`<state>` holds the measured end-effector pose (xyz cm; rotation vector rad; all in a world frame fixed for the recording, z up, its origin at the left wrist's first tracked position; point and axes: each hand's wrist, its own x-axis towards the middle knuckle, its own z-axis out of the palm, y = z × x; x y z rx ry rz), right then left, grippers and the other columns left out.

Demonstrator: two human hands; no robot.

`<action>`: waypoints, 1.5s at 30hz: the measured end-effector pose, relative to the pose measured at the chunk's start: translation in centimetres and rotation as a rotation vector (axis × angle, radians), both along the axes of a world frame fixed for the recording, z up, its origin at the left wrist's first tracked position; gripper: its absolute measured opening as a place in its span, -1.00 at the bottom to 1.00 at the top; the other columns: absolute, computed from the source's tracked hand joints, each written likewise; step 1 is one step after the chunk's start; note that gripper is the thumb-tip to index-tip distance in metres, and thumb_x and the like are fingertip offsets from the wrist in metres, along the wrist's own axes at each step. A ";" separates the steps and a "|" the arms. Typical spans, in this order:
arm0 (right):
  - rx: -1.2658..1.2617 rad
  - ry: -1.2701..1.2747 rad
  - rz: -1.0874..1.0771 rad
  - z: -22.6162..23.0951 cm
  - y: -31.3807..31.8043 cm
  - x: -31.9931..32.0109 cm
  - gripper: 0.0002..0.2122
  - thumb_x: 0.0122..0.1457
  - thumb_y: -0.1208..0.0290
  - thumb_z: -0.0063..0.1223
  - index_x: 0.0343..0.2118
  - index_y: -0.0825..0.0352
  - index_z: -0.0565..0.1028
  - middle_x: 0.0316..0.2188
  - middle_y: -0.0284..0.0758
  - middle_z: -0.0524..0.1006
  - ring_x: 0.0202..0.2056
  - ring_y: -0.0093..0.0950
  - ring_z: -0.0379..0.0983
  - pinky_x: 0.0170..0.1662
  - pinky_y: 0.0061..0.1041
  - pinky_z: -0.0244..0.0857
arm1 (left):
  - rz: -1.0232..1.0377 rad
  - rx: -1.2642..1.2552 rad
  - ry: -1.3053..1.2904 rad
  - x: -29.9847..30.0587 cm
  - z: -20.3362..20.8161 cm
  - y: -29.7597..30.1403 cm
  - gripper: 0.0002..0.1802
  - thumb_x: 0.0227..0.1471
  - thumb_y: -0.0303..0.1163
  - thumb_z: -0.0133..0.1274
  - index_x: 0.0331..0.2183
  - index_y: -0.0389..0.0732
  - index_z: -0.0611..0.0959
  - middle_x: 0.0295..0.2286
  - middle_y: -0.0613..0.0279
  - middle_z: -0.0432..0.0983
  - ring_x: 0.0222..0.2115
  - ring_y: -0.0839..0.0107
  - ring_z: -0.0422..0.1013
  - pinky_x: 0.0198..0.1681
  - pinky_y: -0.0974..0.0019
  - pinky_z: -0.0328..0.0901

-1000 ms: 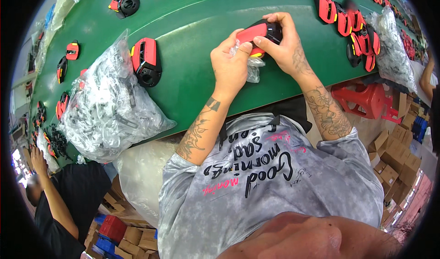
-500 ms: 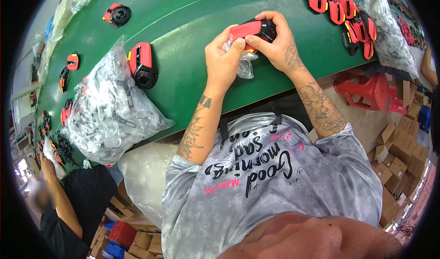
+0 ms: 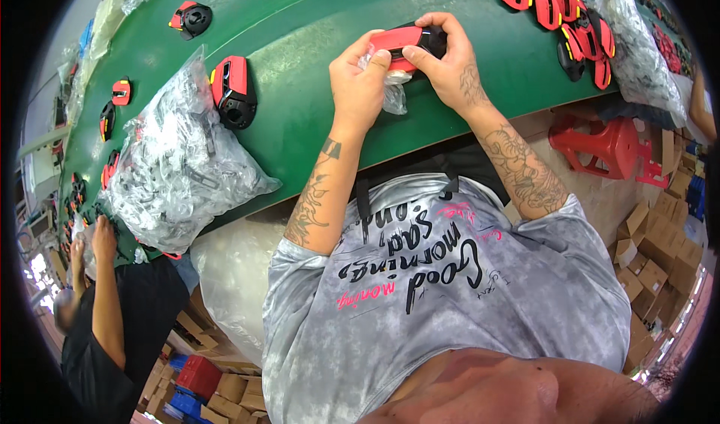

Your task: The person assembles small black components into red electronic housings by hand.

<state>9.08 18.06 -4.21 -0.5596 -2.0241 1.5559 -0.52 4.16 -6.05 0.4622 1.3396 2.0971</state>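
Observation:
Over the green table (image 3: pixel 300 116) I hold a red and black plastic housing (image 3: pixel 395 39) between both hands. My left hand (image 3: pixel 358 82) closes on its left end, thumb on the near side. My right hand (image 3: pixel 453 67) grips the black right end, fingers over the top and thumb along the near edge. A small clear plastic piece (image 3: pixel 394 98) hangs below the housing beside my left fingers. What my palms cover is hidden. To the left lies another red and black housing (image 3: pixel 234 86), touching a big clear bag (image 3: pixel 180 172) of small grey and black parts.
Farther left are a lone housing (image 3: pixel 192 20) and several smaller red and black pieces. A pile of housings (image 3: pixel 574 26) and a second clear bag (image 3: pixel 637 56) lie at the right. Beyond the table edge stand a red stool (image 3: pixel 596 146) and cardboard boxes (image 3: pixel 656 251). A co-worker (image 3: pixel 124 319) works at lower left.
My hands and the housing have shifted slightly left and away from me in the picture. At lower left, the co-worker's hands have moved and both now show.

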 end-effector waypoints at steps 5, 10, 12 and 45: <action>-0.270 -0.040 0.259 1.4 1.9 1.1 -0.60 0.16 0.41 0.32 0.00 0.37 0.43 -0.10 -0.34 0.47 -0.08 -0.56 0.43 0.02 -0.50 0.39 | 0.082 0.042 -0.029 0.8 -0.4 -0.3 -0.68 0.20 -0.57 0.07 -0.01 -0.48 0.61 -0.23 0.12 0.62 -0.32 0.45 0.56 -0.25 0.36 0.52; -0.218 0.092 0.183 0.7 1.3 2.9 -0.57 0.18 0.56 0.29 0.07 0.40 0.36 -0.09 -0.33 0.48 -0.05 -0.57 0.46 0.09 -0.54 0.39 | -0.061 0.031 -0.040 -0.4 0.2 -0.4 -0.57 0.22 -0.47 0.12 0.04 -0.57 0.53 -0.18 -0.10 0.61 -0.25 0.20 0.61 -0.16 0.11 0.61; -0.153 0.109 0.125 0.3 0.7 2.9 -0.56 0.18 0.55 0.30 0.08 0.40 0.36 -0.09 -0.32 0.49 -0.05 -0.57 0.46 0.09 -0.53 0.39 | -0.117 0.037 -0.037 -0.7 0.1 -0.1 -0.50 0.19 -0.48 0.15 0.09 -0.55 0.47 -0.14 -0.14 0.59 -0.21 0.16 0.61 -0.10 0.04 0.60; -0.028 -0.054 -0.143 0.2 7.5 4.9 -0.86 0.18 0.49 0.19 -0.24 0.36 0.48 -0.40 -0.44 0.50 -0.40 -0.67 0.40 -0.28 -0.62 0.34 | 0.548 -1.342 0.881 -10.7 6.0 -1.0 -0.19 0.01 0.02 0.28 0.12 -0.36 0.48 -0.05 -0.26 0.56 -0.04 -0.22 0.50 0.07 -0.03 0.35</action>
